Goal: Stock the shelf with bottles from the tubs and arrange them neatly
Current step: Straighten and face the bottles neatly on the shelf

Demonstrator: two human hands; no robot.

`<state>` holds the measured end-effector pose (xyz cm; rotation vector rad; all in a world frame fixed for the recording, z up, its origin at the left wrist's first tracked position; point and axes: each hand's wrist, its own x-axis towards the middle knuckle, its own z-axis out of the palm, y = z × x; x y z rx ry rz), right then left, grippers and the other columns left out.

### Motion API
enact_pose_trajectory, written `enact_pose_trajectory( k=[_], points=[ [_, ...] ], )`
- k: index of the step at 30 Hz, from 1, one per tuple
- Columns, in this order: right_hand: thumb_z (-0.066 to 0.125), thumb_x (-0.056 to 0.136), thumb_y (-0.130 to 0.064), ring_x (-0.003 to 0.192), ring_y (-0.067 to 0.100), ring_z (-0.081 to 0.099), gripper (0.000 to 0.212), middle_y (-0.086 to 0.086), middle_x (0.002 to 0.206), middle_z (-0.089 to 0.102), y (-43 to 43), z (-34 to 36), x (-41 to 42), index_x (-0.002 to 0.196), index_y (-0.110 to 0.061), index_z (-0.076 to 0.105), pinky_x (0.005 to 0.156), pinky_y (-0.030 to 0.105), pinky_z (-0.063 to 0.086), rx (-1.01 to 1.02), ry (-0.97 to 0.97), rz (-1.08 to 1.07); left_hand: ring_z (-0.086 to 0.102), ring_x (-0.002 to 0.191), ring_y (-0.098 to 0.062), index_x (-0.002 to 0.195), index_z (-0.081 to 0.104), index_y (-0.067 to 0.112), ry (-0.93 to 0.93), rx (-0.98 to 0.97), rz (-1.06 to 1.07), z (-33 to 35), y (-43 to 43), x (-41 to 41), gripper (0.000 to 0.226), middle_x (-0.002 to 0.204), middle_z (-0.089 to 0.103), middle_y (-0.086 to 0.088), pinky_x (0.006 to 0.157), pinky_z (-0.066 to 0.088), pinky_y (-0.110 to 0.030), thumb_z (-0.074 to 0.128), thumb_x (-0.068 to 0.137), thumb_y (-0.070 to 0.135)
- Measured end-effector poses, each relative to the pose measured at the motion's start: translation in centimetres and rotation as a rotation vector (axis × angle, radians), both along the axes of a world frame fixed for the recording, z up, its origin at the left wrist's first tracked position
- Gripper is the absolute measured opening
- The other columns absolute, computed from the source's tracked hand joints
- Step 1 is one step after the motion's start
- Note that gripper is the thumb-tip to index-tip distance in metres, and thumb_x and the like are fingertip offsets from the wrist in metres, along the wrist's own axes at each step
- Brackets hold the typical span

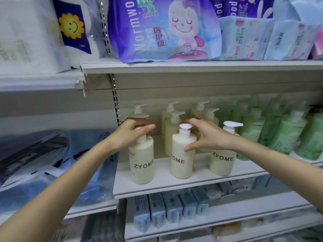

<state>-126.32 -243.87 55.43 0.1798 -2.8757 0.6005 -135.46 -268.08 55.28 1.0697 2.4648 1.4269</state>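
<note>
Two hands, three front bottles.
Your left hand (134, 131) curls over the pump of the left bottle (141, 163); your right hand (208, 137) pinches the neck of the middle bottle (181, 165). The third bottle (222, 163) stands just right of that grip, six back bottles (170, 133) (partly hidden) beyond your fingers.

Pump of left bottle (142, 163) under my left hand (132, 132), label of middle bottle (182, 167) partly behind my right hand (208, 135), green bottles (286, 131) blurred.
</note>
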Motion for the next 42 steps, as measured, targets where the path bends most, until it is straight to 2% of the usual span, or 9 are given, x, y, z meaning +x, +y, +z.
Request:
enact_pose_trajectory(
  k=[8, 12, 15, 19, 25, 28, 34, 38, 42],
  points=[
    [0.082, 0.065, -0.042, 0.116, 0.019, 0.049, 0.085, 0.003, 0.128, 0.053, -0.5, -0.6, -0.4, 0.136, -0.019, 0.041, 0.096, 0.033, 0.043, 0.010, 0.022, -0.066, 0.067, 0.098, -0.019, 0.097, 0.072, 0.013, 0.042, -0.021, -0.011, 0.0, -0.2, -0.1, 0.020, 0.096, 0.073, -0.002, 0.095, 0.049, -0.037, 0.057, 0.094, 0.027],
    [0.077, 0.072, -0.045, 0.121, 0.017, 0.044, 0.085, 0.004, 0.128, 0.049, -0.6, -0.4, 0.0, 0.141, -0.020, 0.034, 0.092, 0.026, 0.038, 0.052, -0.025, -0.044, 0.065, 0.098, -0.007, 0.098, 0.070, 0.020, 0.074, -0.016, -0.015, 0.9, -0.2, 0.3, 0.015, 0.103, 0.072, 0.003, 0.091, 0.048, -0.025, 0.057, 0.094, 0.027],
    [0.070, 0.077, -0.050, 0.124, 0.017, 0.043, 0.084, 0.004, 0.132, 0.046, -0.3, 1.4, 1.2, 0.145, -0.023, 0.029, 0.100, 0.028, 0.038, 0.070, 0.037, -0.028, 0.063, 0.101, 0.000, 0.105, 0.068, 0.020, 0.107, 0.032, -0.019, 2.3, 0.2, 0.6, 0.017, 0.107, 0.070, 0.009, 0.091, 0.049, -0.017, 0.057, 0.094, 0.026],
    [0.065, 0.079, -0.051, 0.120, 0.016, 0.047, 0.069, 0.002, 0.131, 0.050, 2.3, 5.0, 3.1, 0.139, -0.025, 0.043, 0.093, 0.020, 0.033, 0.195, 0.104, -0.040, 0.060, 0.087, 0.015, 0.103, 0.067, 0.019, 0.200, 0.062, -0.091, 4.5, 2.3, 1.4, 0.014, 0.100, 0.067, 0.016, 0.079, 0.043, -0.002, 0.057, 0.094, 0.023],
    [0.071, 0.076, -0.043, 0.110, 0.001, 0.047, 0.062, -0.006, 0.130, 0.055, 7.1, 5.1, 4.8, 0.130, -0.021, 0.052, 0.088, 0.014, 0.034, 0.182, 0.022, -0.108, 0.063, 0.099, -0.004, 0.109, 0.065, 0.024, 0.274, -0.176, -0.140, 5.0, 6.8, 1.5, 0.024, 0.108, 0.068, 0.008, 0.090, 0.049, -0.020, 0.062, 0.089, 0.036],
    [0.072, 0.071, -0.051, 0.117, 0.003, 0.049, 0.070, -0.010, 0.132, 0.054, 8.7, 3.9, 4.8, 0.131, -0.021, 0.051, 0.098, 0.022, 0.040, 0.112, -0.050, -0.135, 0.062, 0.105, -0.011, 0.115, 0.062, 0.022, 0.268, -0.328, -0.148, 4.6, 8.5, 1.2, 0.034, 0.113, 0.067, 0.004, 0.097, 0.048, -0.031, 0.063, 0.087, 0.042],
    [0.077, 0.072, -0.042, 0.108, 0.002, 0.051, 0.061, -0.024, 0.110, 0.051, 10.3, 1.7, 4.0, 0.125, -0.025, 0.052, 0.079, 0.007, 0.038, 0.047, -0.132, -0.112, 0.059, 0.106, -0.010, 0.116, 0.064, 0.027, 0.227, -0.446, -0.141, 4.1, 9.4, 0.4, 0.038, 0.113, 0.065, 0.009, 0.091, 0.044, -0.024, 0.062, 0.085, 0.049],
    [0.079, 0.072, -0.033, 0.113, 0.002, 0.050, 0.065, -0.016, 0.121, 0.052, 10.9, 1.5, 3.4, 0.130, -0.021, 0.050, 0.091, 0.015, 0.042, -0.035, -0.143, -0.089, 0.058, 0.105, -0.007, 0.113, 0.065, 0.028, 0.214, -0.484, -0.177, 4.4, 9.8, 0.1, 0.034, 0.112, 0.065, 0.012, 0.084, 0.042, -0.016, 0.060, 0.087, 0.048],
    [0.079, 0.073, -0.029, 0.117, 0.003, 0.048, 0.068, -0.013, 0.127, 0.050, 11.2, 1.4, 2.8, 0.132, -0.016, 0.048, 0.096, 0.017, 0.041, -0.047, -0.152, -0.059, 0.059, 0.099, -0.007, 0.107, 0.070, 0.025, 0.184, -0.512, -0.205, 4.3, 10.1, -0.1, 0.031, 0.106, 0.065, 0.011, 0.090, 0.045, -0.023, 0.059, 0.088, 0.048]
  ],
)
